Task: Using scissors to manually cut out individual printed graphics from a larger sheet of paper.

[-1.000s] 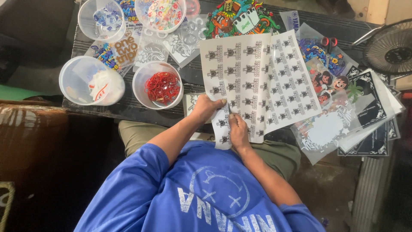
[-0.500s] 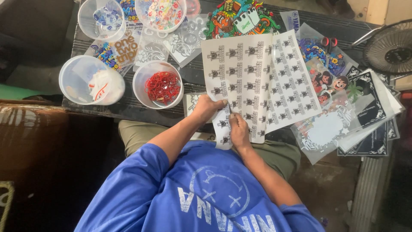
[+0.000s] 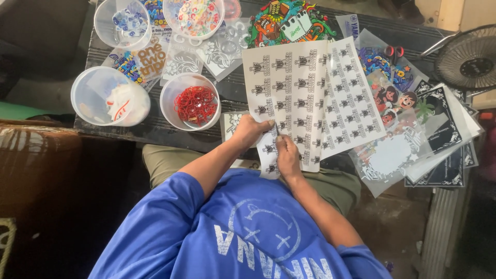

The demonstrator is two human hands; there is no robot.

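Both hands grip the near edge of the sticker sheet (image 3: 310,98) spread on the counter (image 3: 129,132) — left hand (image 3: 250,130) pinching paper, right hand (image 3: 287,152) grasping a thin blade. A slip might nick a neighbouring sticker — or a finger.

Tub of red bands (image 3: 195,105): stood on the dark worktop (image 3: 155,132).
White tub (image 3: 109,97): sat left of it.
Far tubs (image 3: 192,15): held coloured bits.
Fan (image 3: 467,56): stood at right.
Scissors (image 3: 396,51): red-handled, lay beside the fan.
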